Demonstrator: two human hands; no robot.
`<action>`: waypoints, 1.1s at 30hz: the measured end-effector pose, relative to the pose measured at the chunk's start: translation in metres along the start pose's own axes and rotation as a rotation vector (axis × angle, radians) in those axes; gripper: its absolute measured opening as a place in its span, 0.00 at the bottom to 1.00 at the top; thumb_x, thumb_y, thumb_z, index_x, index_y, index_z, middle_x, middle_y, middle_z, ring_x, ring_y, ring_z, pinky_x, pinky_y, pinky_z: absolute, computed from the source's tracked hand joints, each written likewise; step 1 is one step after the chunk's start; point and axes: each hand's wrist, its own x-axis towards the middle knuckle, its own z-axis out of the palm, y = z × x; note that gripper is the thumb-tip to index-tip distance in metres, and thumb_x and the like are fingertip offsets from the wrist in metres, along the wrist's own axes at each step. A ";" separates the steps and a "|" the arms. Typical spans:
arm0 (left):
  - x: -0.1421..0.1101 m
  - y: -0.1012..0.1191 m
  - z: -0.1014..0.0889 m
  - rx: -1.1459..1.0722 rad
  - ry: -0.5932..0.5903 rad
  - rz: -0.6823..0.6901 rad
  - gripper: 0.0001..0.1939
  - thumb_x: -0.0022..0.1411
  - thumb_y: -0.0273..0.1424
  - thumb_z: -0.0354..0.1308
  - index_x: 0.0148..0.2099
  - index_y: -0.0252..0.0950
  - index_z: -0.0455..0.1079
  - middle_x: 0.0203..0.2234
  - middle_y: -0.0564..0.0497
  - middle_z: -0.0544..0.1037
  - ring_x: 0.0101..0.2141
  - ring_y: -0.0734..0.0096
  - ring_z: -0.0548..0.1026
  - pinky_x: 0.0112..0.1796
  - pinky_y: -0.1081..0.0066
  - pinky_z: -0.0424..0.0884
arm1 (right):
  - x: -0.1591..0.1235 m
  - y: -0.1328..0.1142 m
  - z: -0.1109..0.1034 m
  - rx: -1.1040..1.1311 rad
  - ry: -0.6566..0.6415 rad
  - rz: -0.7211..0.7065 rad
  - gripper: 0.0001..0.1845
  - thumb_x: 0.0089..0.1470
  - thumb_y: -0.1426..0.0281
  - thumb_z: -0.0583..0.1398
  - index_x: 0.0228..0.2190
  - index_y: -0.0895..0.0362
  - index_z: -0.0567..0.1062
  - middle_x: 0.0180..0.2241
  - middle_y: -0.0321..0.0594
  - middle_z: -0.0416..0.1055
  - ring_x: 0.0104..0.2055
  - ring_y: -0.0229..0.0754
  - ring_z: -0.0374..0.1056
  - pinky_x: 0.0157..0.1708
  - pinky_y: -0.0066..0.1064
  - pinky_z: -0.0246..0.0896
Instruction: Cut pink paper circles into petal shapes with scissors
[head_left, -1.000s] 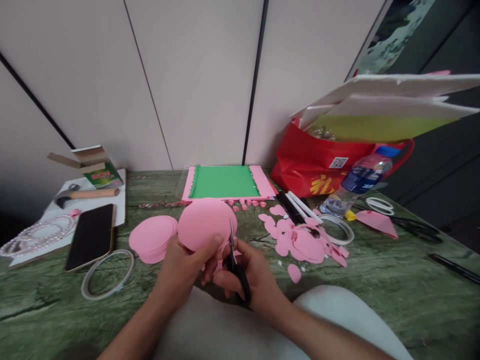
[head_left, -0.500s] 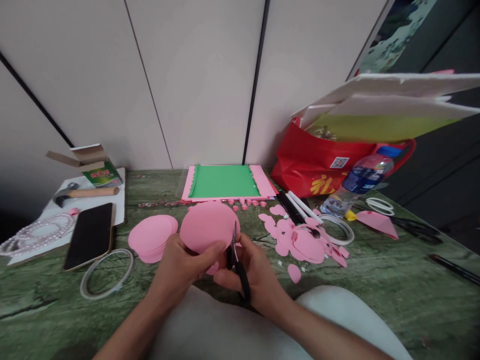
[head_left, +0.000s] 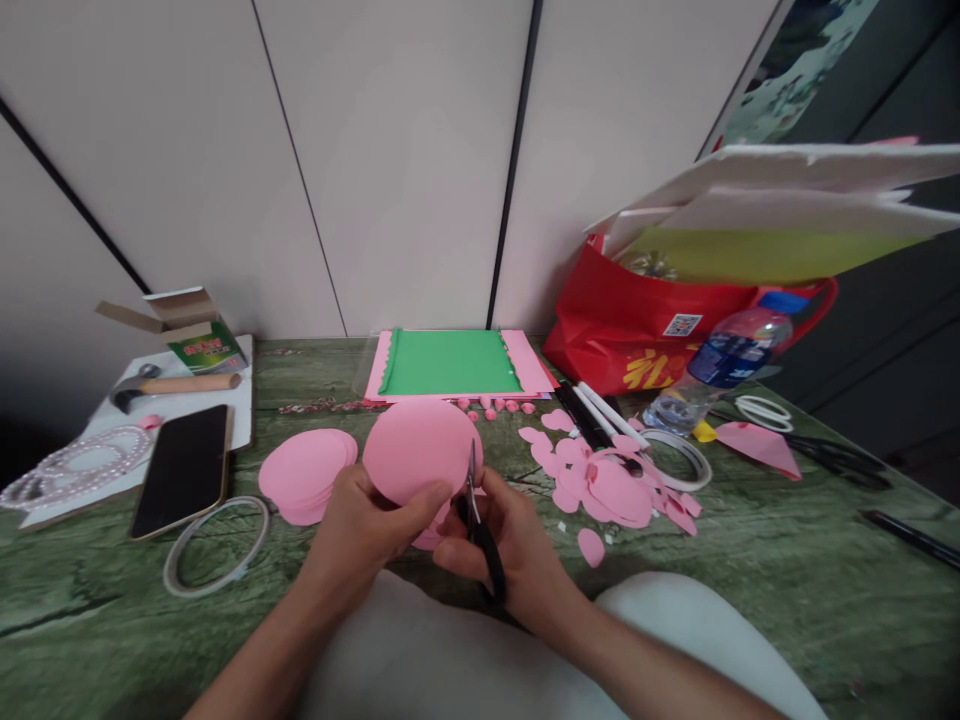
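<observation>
My left hand (head_left: 382,530) pinches a round pink paper disc (head_left: 420,450) by its lower edge, thumb on top. My right hand (head_left: 506,535) grips black-handled scissors (head_left: 489,545), and their blades lie at the right edge of the disc, pointing away from me. Whether the blades are parted is hard to tell. Left of the disc lies a stack of pink paper circles (head_left: 306,470). On the right is a heap of pink paper offcuts (head_left: 611,485). More pink paper shows partly under my hands.
A phone (head_left: 181,470), a tape roll (head_left: 176,560), a bead string (head_left: 75,465) and a hammer (head_left: 180,385) lie left. Green paper (head_left: 450,362) sits at the back. Markers (head_left: 592,410), a red bag (head_left: 600,330), a water bottle (head_left: 739,350) and a second pair of scissors (head_left: 832,455) stand or lie right.
The disc and both hands have shifted slightly right. The scissor blades have moved a little along the disc's right edge. Other things stay in place.
</observation>
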 end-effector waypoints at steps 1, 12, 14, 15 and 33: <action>0.000 -0.001 0.000 -0.001 -0.004 0.009 0.13 0.43 0.34 0.61 0.17 0.32 0.63 0.09 0.60 0.57 0.13 0.85 0.50 0.12 0.80 0.46 | 0.000 0.000 0.000 0.010 -0.006 0.005 0.25 0.33 0.63 0.68 0.29 0.56 0.60 0.19 0.28 0.59 0.20 0.30 0.51 0.20 0.22 0.45; 0.002 -0.001 -0.002 -0.046 -0.030 0.040 0.11 0.45 0.34 0.61 0.22 0.30 0.70 0.14 0.55 0.66 0.17 0.80 0.60 0.17 0.79 0.58 | -0.001 -0.002 0.001 0.007 0.019 0.060 0.20 0.31 0.70 0.66 0.26 0.56 0.62 0.14 0.24 0.58 0.16 0.28 0.49 0.16 0.20 0.45; 0.002 -0.002 -0.001 -0.066 -0.024 0.033 0.11 0.45 0.34 0.61 0.22 0.30 0.70 0.14 0.55 0.66 0.17 0.80 0.61 0.17 0.79 0.57 | 0.000 -0.003 0.001 0.000 0.040 0.095 0.20 0.30 0.70 0.66 0.25 0.56 0.62 0.14 0.24 0.59 0.16 0.27 0.50 0.16 0.20 0.46; 0.002 -0.002 -0.002 -0.073 -0.021 0.030 0.11 0.45 0.34 0.61 0.21 0.30 0.69 0.12 0.56 0.65 0.16 0.81 0.59 0.15 0.80 0.55 | 0.000 -0.003 0.001 -0.006 0.043 0.105 0.20 0.30 0.70 0.66 0.25 0.56 0.62 0.14 0.24 0.60 0.15 0.27 0.51 0.15 0.20 0.46; 0.002 0.000 -0.001 0.018 -0.045 -0.049 0.15 0.45 0.36 0.59 0.16 0.32 0.62 0.07 0.60 0.56 0.11 0.85 0.50 0.13 0.79 0.44 | -0.002 -0.001 0.000 0.020 -0.035 -0.035 0.24 0.36 0.64 0.67 0.33 0.56 0.62 0.22 0.31 0.63 0.23 0.32 0.56 0.22 0.24 0.51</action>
